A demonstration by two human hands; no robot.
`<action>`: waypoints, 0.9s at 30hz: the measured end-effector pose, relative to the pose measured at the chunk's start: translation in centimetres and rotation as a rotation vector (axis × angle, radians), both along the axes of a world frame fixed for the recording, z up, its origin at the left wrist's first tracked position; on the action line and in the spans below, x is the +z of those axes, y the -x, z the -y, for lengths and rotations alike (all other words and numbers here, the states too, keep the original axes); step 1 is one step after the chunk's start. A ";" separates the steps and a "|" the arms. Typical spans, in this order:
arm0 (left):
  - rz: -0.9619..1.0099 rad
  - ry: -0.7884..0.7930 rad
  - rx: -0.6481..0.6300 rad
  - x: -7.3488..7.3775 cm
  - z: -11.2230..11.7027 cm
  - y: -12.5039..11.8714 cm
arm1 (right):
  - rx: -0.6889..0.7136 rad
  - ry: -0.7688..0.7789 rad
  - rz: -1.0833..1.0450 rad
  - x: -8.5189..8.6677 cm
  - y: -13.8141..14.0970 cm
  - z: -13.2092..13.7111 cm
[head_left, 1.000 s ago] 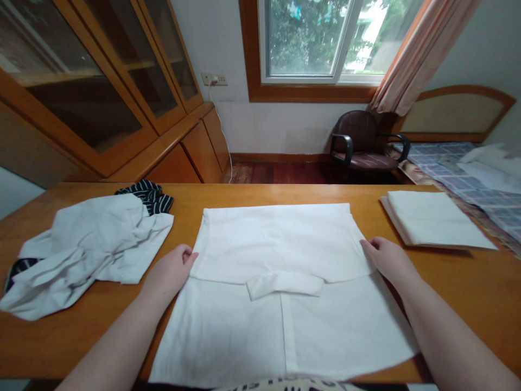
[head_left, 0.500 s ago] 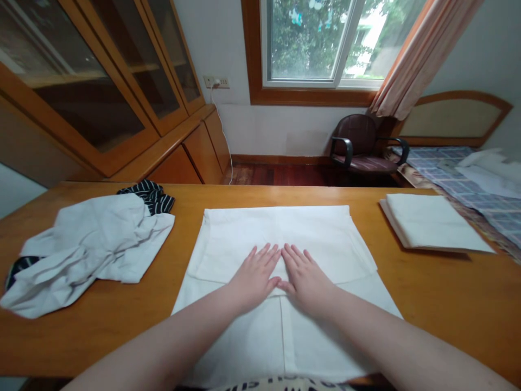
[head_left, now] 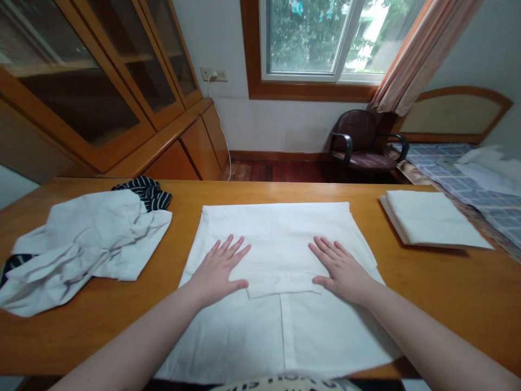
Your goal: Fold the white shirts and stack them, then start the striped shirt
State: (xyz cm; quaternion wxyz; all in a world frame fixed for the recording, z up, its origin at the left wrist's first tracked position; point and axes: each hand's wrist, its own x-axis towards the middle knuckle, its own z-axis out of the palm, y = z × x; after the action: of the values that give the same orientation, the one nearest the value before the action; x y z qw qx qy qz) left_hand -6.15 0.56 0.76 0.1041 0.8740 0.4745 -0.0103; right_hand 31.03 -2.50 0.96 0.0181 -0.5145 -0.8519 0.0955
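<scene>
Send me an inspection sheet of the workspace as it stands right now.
Surface: wooden table, glossy.
Job's things: white cloth, folded, lying flat.
Clutter: crumpled white garment over striped garment at left; folded cloth at right.
Grippers: left hand and right hand open, flat on the cloth.
Cables: white cord from wall socket to the floor.
Surroundings: chair, bed, window.

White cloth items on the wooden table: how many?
3: a crumpled white shirt at left, a folded white cloth under both hands, a folded white stack at right. Others may be hidden.
</scene>
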 end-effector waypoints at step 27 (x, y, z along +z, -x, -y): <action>1.221 0.070 1.058 0.9 -11.3 3.1 | -1.045 -0.258 -0.913 -1.0 -9.7 -11.3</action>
State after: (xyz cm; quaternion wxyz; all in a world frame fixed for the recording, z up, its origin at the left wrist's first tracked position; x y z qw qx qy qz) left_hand -9.24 11.90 1.62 0.3631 0.3814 0.6839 0.5049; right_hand 40.75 8.80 -0.06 0.4783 -0.7585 -0.4049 0.1789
